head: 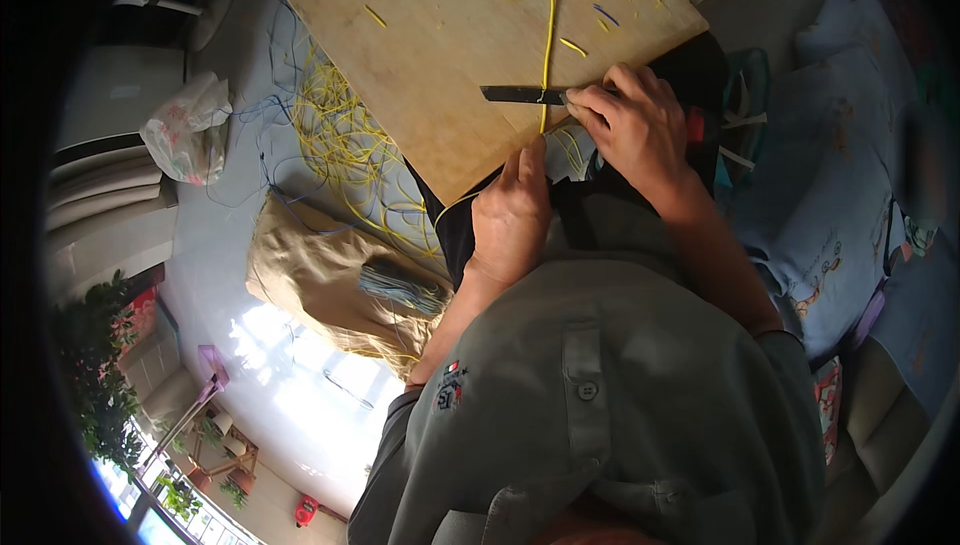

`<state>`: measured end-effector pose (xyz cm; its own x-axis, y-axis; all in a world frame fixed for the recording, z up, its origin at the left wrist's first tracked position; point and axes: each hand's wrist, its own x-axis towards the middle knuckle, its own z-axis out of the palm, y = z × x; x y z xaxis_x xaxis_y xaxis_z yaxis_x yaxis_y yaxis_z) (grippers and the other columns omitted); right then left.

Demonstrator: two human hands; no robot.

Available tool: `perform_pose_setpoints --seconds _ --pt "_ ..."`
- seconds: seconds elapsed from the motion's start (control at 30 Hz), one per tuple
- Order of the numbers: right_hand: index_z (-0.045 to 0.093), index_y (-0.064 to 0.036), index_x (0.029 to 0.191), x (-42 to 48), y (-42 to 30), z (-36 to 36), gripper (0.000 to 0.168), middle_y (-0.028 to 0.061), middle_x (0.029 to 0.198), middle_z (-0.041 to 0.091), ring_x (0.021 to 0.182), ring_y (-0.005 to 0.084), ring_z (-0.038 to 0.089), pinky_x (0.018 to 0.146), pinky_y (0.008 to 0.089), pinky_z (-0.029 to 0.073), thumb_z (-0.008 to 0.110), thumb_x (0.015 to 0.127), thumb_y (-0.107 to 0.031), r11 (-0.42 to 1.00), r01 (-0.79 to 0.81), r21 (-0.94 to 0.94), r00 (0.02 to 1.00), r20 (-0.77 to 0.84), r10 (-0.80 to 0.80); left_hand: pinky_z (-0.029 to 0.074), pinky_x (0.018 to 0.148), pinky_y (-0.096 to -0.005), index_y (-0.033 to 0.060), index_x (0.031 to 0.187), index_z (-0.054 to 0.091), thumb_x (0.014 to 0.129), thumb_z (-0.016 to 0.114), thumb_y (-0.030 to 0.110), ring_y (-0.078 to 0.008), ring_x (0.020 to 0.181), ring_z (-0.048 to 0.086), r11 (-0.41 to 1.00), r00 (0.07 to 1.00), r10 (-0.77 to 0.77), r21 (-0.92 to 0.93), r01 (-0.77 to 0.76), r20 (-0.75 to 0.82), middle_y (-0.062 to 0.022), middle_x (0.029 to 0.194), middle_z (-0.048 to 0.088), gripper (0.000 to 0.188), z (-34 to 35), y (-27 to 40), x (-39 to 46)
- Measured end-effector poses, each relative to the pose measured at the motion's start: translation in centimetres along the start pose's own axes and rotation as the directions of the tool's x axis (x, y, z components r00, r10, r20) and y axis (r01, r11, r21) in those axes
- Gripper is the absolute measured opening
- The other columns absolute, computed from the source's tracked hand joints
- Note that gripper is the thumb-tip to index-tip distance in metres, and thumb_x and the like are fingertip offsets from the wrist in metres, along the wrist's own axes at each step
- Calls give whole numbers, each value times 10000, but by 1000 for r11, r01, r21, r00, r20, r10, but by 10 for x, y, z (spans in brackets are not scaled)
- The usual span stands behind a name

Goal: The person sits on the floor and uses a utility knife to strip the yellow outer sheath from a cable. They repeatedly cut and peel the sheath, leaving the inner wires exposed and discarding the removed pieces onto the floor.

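Note:
A yellow-sheathed wire (550, 20) runs down a wooden board (420, 80) toward me. My left hand (514, 207) pinches it between thumb and fingers at the board's near edge, and a length of it trails off leftward below the hand. In my right hand (637, 125) is a dark, flat blade (510, 94), which looks like a knife blade. It lies crosswise over the wire, a little above my left fingertips. How deep the blade sits in the yellow sheath is too small to tell.
Yellow sheath scraps (573, 47) and blue bits (606, 15) are scattered on the board. Tangled yellow wire (337, 125) covers the floor at left, beside a brown cloth sack (300, 252) bearing a blue-grey wire bundle (401, 288). A plastic bag (187, 129) stands farther left; blue cloth (817, 170) drapes at right.

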<state>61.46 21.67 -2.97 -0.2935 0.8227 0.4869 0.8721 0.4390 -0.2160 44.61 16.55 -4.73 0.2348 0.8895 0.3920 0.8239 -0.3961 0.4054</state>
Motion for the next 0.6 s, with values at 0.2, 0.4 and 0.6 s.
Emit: perform_pose_setpoints --seconds 0.2,0.4,0.6 --pt "650 -168 818 -12 -18 -16 101 31 786 496 754 230 531 640 362 428 681 722 -176 997 -26 69 995 95 19 507 460 -340 40 1067 514 759 536 -10 -257 567 621 999 999 -42 28 41 33 -111 799 592 313 2 2 -1" --pt "684 -161 864 -15 -25 -21 153 14 743 498 721 222 521 625 355 425 701 712 -166 994 -88 61 992 93 82 507 460 -360 33 1092 496 757 530 -4 -276 570 620 1000 998 -15 25 14 54 -133 799 579 339 1 0 -5" --pt "633 -157 788 -4 -21 -14 99 47 789 490 741 255 519 631 379 411 688 707 -171 997 -33 64 999 41 31 510 494 -363 24 1107 525 761 538 7 -279 598 626 1000 1000 -7 -5 7 0 -138 826 614 347 0 -1 -6"
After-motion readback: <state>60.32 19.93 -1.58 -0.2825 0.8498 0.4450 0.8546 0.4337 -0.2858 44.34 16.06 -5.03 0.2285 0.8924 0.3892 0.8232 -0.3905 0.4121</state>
